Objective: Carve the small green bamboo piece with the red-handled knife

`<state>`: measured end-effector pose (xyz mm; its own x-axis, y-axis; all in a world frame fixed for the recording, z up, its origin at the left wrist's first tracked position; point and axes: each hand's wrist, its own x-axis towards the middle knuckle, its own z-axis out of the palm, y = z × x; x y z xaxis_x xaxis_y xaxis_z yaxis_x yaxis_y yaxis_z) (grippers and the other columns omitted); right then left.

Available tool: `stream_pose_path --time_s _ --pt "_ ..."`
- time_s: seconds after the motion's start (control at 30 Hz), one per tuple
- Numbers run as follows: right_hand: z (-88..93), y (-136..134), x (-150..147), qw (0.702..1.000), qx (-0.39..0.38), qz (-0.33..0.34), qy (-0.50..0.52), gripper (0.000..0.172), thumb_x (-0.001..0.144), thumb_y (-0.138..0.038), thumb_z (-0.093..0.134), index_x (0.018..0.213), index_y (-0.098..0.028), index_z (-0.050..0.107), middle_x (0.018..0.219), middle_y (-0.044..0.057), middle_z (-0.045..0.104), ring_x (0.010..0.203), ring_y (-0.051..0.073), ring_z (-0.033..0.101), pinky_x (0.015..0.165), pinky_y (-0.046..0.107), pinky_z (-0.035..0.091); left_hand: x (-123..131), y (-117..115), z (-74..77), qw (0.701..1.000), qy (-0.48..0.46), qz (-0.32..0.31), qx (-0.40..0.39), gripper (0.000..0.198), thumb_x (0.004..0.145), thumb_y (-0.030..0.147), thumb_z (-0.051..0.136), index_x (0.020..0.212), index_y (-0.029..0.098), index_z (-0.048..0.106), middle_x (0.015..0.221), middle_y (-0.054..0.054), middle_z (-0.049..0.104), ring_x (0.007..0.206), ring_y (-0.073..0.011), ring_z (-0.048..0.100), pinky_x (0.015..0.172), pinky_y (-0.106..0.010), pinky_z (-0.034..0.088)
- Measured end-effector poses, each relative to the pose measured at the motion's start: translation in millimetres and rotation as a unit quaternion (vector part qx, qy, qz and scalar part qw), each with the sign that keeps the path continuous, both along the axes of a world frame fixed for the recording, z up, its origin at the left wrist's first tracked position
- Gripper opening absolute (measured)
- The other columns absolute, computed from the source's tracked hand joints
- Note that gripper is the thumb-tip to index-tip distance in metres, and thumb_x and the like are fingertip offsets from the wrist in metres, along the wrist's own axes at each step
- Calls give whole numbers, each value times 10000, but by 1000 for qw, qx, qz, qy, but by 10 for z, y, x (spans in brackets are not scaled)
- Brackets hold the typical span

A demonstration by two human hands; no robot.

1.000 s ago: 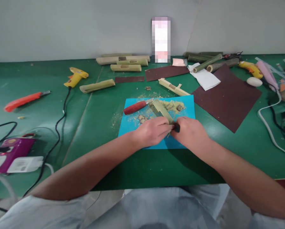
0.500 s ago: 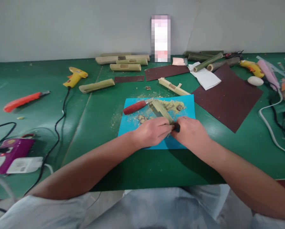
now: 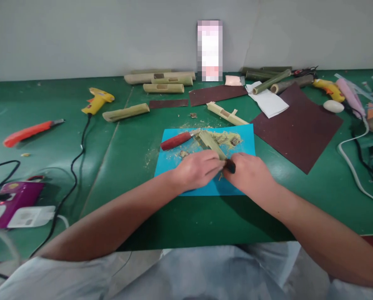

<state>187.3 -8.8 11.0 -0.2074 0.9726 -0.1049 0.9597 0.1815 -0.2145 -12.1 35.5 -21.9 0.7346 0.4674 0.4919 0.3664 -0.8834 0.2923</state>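
My left hand [image 3: 197, 170] is closed round the near end of a short split bamboo piece [image 3: 209, 143] that lies slanted on a blue mat [image 3: 245, 137]. My right hand [image 3: 250, 173] is closed on a small dark-handled tool [image 3: 231, 166], whose tip meets the bamboo right beside my left fingers. Pale shavings [image 3: 225, 137] are scattered over the mat. A red-handled knife [image 3: 175, 141] rests on the mat's far left part, untouched.
On the green table lie several bamboo tubes [image 3: 161, 78], dark sandpaper sheets [image 3: 299, 125], a yellow glue gun [image 3: 96, 101] with black cord, an orange utility knife [image 3: 28, 132], a purple box [image 3: 11, 202] at left, and cables and a second glue gun [image 3: 328, 89] at right.
My left hand has shifted slightly up the bamboo piece; my right hand and tool stay almost in place. Nothing else moved.
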Motion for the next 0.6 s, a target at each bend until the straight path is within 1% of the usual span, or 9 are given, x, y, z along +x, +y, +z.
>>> stream_pose_path --time_s 0.03,0.13,0.2,0.23,0.3,0.33,0.43,0.47,0.6 --pt "6 -1 -1 1000 1 -3 -1 218 945 -330 538 915 -178 692 902 105 731 820 242 690 635 328 388 -38 64 -16 1000 -5 25 11 261 1049 232 510 1039 148 757 900 -85 724 821 -186 692 728 -310 581" --pt "30 -9 -10 1000 -1 -7 -5 209 941 -327 547 905 -174 686 912 103 733 815 241 692 613 328 370 -186 304 -67 991 -30 129 32 248 1042 240 524 1053 145 752 917 -86 732 878 -205 696 806 -356 587" --pt "49 -17 -16 1000 -3 -6 -8 202 934 -321 553 917 -169 685 932 107 734 821 242 692 604 330 364 -268 429 -88 983 -41 177 28 237 1031 237 536 1060 151 754 945 -86 734 895 -203 694 830 -363 584" --pt "59 -20 -19 1000 -4 -7 -10 202 931 -321 555 928 -167 685 943 109 734 828 244 693 603 330 363 -292 462 -92 980 -42 191 26 233 1026 237 543 1061 152 757 956 -89 734 894 -202 693 825 -359 582" --pt "77 -23 -22 1000 -9 -11 -13 200 924 -323 563 951 -167 685 965 113 735 843 245 692 606 330 367 -296 468 -85 980 -45 194 21 236 1022 236 548 1057 143 761 955 -97 732 887 -202 691 814 -353 576" --pt "83 -22 -22 1000 -10 -13 -13 198 920 -323 567 958 -169 685 972 114 735 846 243 690 607 329 370 -280 445 -77 982 -45 182 16 239 1024 237 548 1057 136 762 946 -98 732 884 -202 691 812 -351 574" --pt "86 -13 -18 1000 -15 -14 -7 187 913 -318 571 960 -177 685 969 111 735 847 235 685 615 327 379 -201 342 -42 994 -33 104 -1 244 1032 244 546 1085 133 757 943 -92 738 875 -195 697 801 -335 574" --pt "81 -9 -15 1000 -15 -13 -5 186 914 -320 570 955 -179 685 964 109 735 846 234 686 618 326 381 -175 309 -31 995 -30 90 -1 244 1034 245 544 1086 136 756 941 -88 739 871 -194 697 797 -333 575" --pt "38 2 -4 1000 -12 -16 -5 195 914 -338 575 947 -180 685 944 106 734 848 245 696 623 328 385 -94 187 -2 994 -28 106 28 258 1043 243 527 1033 121 753 878 -88 722 836 -201 689 758 -332 570"
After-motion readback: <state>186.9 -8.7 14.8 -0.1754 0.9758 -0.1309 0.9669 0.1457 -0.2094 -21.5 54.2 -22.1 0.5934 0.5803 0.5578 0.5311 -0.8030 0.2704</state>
